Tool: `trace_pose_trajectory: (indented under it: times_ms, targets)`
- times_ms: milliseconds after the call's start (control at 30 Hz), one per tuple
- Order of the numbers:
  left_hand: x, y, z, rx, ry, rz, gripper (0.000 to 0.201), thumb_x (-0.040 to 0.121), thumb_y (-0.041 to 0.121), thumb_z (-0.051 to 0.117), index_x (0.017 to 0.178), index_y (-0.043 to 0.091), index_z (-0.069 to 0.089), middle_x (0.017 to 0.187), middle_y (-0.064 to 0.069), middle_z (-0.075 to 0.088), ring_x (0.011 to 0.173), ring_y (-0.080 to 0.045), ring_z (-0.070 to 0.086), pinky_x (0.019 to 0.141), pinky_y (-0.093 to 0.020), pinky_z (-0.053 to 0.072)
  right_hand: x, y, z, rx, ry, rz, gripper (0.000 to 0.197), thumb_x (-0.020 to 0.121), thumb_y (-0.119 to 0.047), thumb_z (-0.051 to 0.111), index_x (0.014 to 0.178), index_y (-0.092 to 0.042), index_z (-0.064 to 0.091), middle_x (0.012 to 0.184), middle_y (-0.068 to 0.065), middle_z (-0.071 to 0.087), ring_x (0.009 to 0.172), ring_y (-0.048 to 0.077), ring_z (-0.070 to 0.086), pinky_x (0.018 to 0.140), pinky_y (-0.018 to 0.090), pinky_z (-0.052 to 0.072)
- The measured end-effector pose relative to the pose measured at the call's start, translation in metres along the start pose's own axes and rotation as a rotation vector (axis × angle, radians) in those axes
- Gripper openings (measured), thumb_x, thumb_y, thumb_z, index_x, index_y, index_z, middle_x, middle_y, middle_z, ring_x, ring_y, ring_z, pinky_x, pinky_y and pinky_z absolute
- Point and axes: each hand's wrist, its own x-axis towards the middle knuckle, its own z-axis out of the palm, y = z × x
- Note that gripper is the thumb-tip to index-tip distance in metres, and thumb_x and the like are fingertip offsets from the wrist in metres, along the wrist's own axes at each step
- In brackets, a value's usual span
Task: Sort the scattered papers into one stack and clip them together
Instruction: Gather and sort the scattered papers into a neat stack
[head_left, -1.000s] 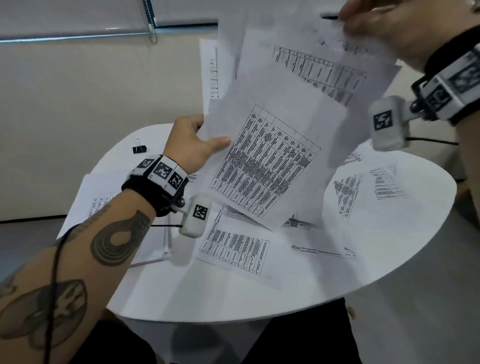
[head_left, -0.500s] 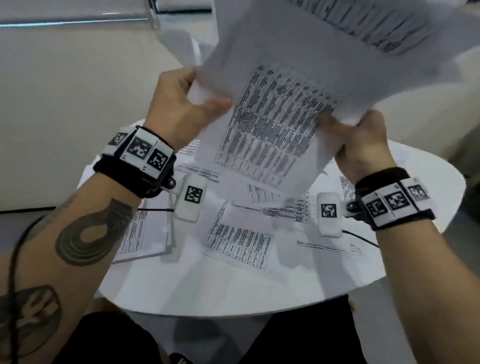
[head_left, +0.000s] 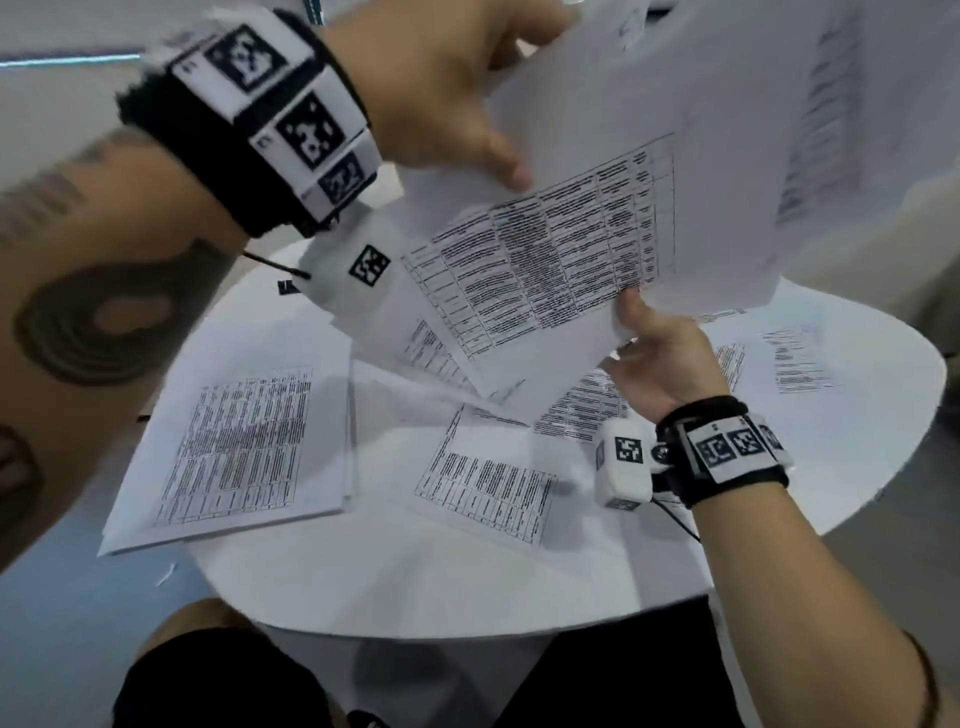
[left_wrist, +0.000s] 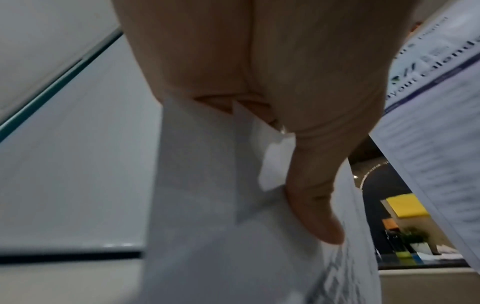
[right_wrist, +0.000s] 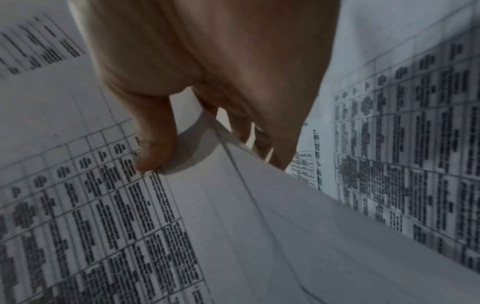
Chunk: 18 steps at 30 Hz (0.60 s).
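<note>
I hold a loose sheaf of printed papers (head_left: 597, 218) in the air above the white table (head_left: 415, 582), the sheets fanned and uneven. My left hand (head_left: 467, 130) grips its upper left edge, thumb (left_wrist: 311, 205) pressed on the top sheet (left_wrist: 207, 226). My right hand (head_left: 644, 338) pinches the lower edge, thumb (right_wrist: 155, 148) on a table-printed page (right_wrist: 103, 216) and fingers behind the sheets. A small black binder clip (head_left: 288, 287) lies at the table's far left, partly hidden by my left wrist camera.
On the table lie a thin pile of sheets (head_left: 244, 441) at the left overhanging the edge, a single sheet (head_left: 488, 478) in the middle, others under the sheaf, and more pages (head_left: 795, 358) at the far right. A pale wall stands behind.
My right hand dropped from the top of the sheaf to its lower edge. My left hand rose closer to the camera, lifting and turning the sheaf.
</note>
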Motion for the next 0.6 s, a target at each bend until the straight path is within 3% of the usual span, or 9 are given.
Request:
trace_pose_trajectory:
  times_ms: [100, 167, 233, 300, 333, 400, 467, 533, 600]
  targets:
    - [-0.001, 0.005, -0.005, -0.003, -0.018, -0.076, 0.071, 0.065, 0.064, 0.081, 0.129, 0.049, 0.056, 0.122, 0.020, 0.068, 0.108, -0.010, 0.068, 0.101, -0.045, 0.054, -0.001, 0.007, 0.000, 0.061, -0.035, 0.002, 0.055, 0.079, -0.015, 0.087, 0.122, 0.002, 0.058, 0.136, 0.019, 0.047, 0.138, 0.038, 0.050, 0.113, 0.058, 0.043]
    - [-0.004, 0.007, -0.006, -0.015, -0.042, -0.072, 0.054, 0.069, 0.059, 0.082, 0.118, 0.046, 0.064, 0.111, 0.020, 0.072, 0.098, -0.004, 0.070, 0.095, -0.041, 0.058, 0.001, 0.011, -0.003, 0.070, -0.059, -0.005, 0.070, 0.076, -0.018, 0.091, 0.130, -0.001, 0.050, 0.147, 0.019, 0.041, 0.149, 0.039, 0.038, 0.116, 0.059, 0.039]
    - [-0.007, 0.009, -0.006, 0.006, -0.037, -0.084, 0.031, 0.079, 0.043, 0.085, 0.106, 0.043, 0.069, 0.097, 0.027, 0.071, 0.082, 0.013, 0.066, 0.084, -0.024, 0.057, 0.001, 0.011, -0.004, 0.073, -0.066, -0.028, 0.072, 0.077, -0.022, 0.090, 0.130, -0.003, 0.045, 0.158, 0.019, 0.039, 0.148, 0.038, 0.040, 0.118, 0.060, 0.035]
    - [-0.010, 0.005, -0.004, 0.010, -0.006, -0.082, 0.024, 0.083, 0.034, 0.083, 0.104, 0.038, 0.072, 0.093, 0.030, 0.069, 0.077, 0.020, 0.063, 0.074, -0.013, 0.052, 0.000, 0.010, -0.004, 0.057, -0.103, -0.007, 0.056, 0.071, -0.025, 0.093, 0.112, 0.000, 0.065, 0.140, 0.017, 0.062, 0.134, 0.034, 0.057, 0.118, 0.057, 0.036]
    - [-0.011, 0.003, -0.003, -0.007, 0.016, -0.078, 0.022, 0.085, 0.032, 0.082, 0.106, 0.033, 0.075, 0.095, 0.026, 0.071, 0.081, 0.017, 0.065, 0.076, -0.016, 0.054, -0.001, 0.010, -0.004, 0.043, -0.140, 0.002, 0.047, 0.066, -0.027, 0.096, 0.100, -0.004, 0.075, 0.126, 0.012, 0.072, 0.128, 0.033, 0.061, 0.119, 0.054, 0.036]
    - [-0.014, -0.001, -0.001, -0.046, 0.055, -0.041, 0.019, 0.088, 0.028, 0.080, 0.105, 0.021, 0.077, 0.097, 0.011, 0.077, 0.084, -0.003, 0.071, 0.078, -0.032, 0.059, -0.001, 0.010, -0.005, 0.036, -0.204, -0.001, 0.039, 0.059, -0.031, 0.098, 0.091, -0.012, 0.082, 0.116, 0.009, 0.075, 0.132, 0.033, 0.055, 0.124, 0.050, 0.028]
    - [-0.016, -0.005, 0.002, -0.066, 0.101, -0.016, 0.022, 0.089, 0.027, 0.078, 0.106, 0.014, 0.077, 0.099, -0.001, 0.078, 0.088, -0.016, 0.072, 0.079, -0.040, 0.058, 0.000, 0.006, -0.007, 0.065, -0.214, -0.051, 0.048, 0.061, -0.029, 0.097, 0.103, -0.011, 0.079, 0.123, 0.010, 0.068, 0.134, 0.034, 0.049, 0.127, 0.049, 0.023]
    - [-0.018, -0.012, 0.008, -0.080, 0.162, -0.013, 0.029, 0.088, 0.030, 0.074, 0.112, 0.015, 0.074, 0.106, 0.000, 0.077, 0.095, -0.016, 0.073, 0.084, -0.041, 0.058, 0.001, 0.000, -0.004, 0.091, -0.164, -0.139, 0.071, 0.070, -0.021, 0.091, 0.134, -0.004, 0.063, 0.140, 0.014, 0.057, 0.139, 0.035, 0.048, 0.125, 0.050, 0.025]
    - [-0.020, -0.019, 0.018, -0.102, 0.227, -0.010, 0.034, 0.088, 0.033, 0.071, 0.118, 0.017, 0.071, 0.110, 0.005, 0.075, 0.099, -0.013, 0.072, 0.087, -0.039, 0.057, -0.001, -0.007, 0.004, 0.101, -0.076, -0.230, 0.085, 0.077, -0.013, 0.088, 0.149, 0.003, 0.046, 0.152, 0.022, 0.049, 0.142, 0.040, 0.048, 0.121, 0.056, 0.033]
